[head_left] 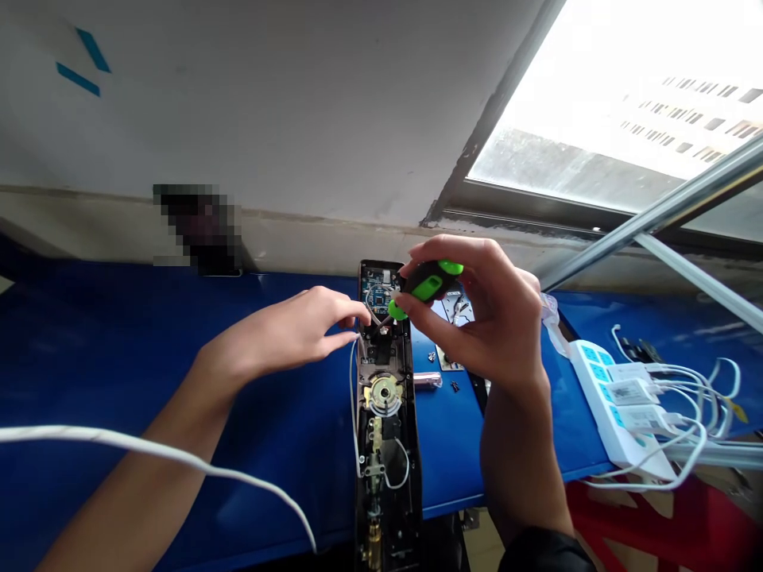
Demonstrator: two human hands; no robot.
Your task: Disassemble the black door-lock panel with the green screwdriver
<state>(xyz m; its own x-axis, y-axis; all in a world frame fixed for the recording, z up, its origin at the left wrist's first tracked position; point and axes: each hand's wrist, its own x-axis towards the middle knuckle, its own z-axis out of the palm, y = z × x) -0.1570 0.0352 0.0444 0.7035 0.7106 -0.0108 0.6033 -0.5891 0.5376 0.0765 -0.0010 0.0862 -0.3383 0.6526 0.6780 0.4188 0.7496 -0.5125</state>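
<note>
The long, narrow black casing (408, 457), open to show its workings, stood end-on before you on the counter (286, 485), its near end reaching the edge closest to you. Your right hand (494, 310) was clamped on a stubby black-and-green screwdriver (426, 284), its shaft angled into the casing just below the blue circuit board (377, 302). Your left hand (310, 322) was at the left rim, thumb and forefinger close to a thin pale wire (353, 397); whether they gripped it, you could not have told from this view. The step looked like screwdriver work inside the casing, and the next move seemed to call for a steady, well-seated tip with the wire kept clear of it. Below the shaft sat a round brass-coloured metal disc (385, 392). To the right, small dark screws (455, 387) lay on the blue surface near a pinkish wrapped cylinder (427, 380). Farther right stood a white power strip (623, 449) crowded with plugs, a red stool-like thing (709, 520) beneath. Beyond rose a pale wall (298, 103) and a bright window (554, 103).
</note>
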